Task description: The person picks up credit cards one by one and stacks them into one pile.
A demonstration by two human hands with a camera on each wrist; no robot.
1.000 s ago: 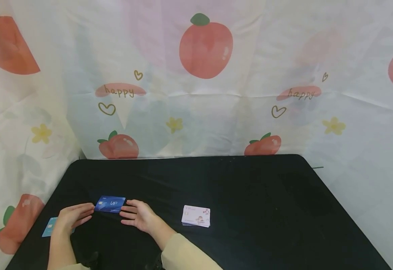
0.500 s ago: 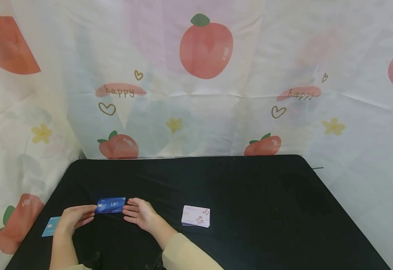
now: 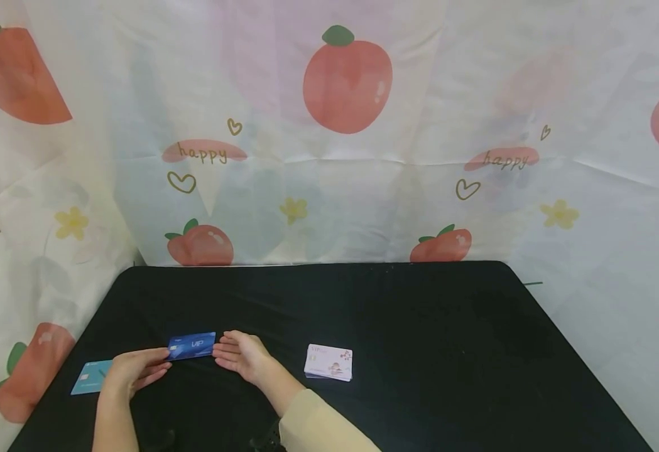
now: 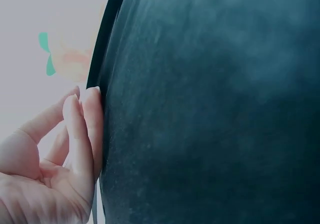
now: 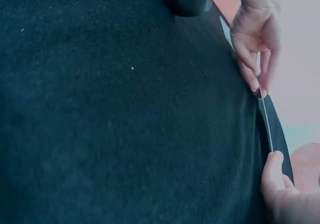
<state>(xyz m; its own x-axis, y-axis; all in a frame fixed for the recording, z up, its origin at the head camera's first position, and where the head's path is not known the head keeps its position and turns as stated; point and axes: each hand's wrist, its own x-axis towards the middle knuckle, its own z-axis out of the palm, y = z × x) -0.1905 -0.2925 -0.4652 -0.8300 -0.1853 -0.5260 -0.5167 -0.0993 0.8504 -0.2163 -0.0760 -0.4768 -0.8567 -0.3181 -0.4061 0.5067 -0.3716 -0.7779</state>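
Observation:
A dark blue VIP card is held between my two hands over the left part of the table. My left hand pinches its left end with the thumb and fingers, and the right wrist view shows the card edge-on, reaching from that grip. At the card's right end, the straight fingertips of my right hand touch its edge. A light blue card lies flat, partly hidden behind my left hand. In the left wrist view the left hand has its fingertips close together.
A small stack of pale pink cards lies to the right of my right hand. The black-covered table extends to the far edge, with a fruit-printed curtain behind and at the sides.
Both hands and the dark blue card have shifted slightly to the right. More of the light blue card now shows beside my left wrist. The pink stack has stayed in place.

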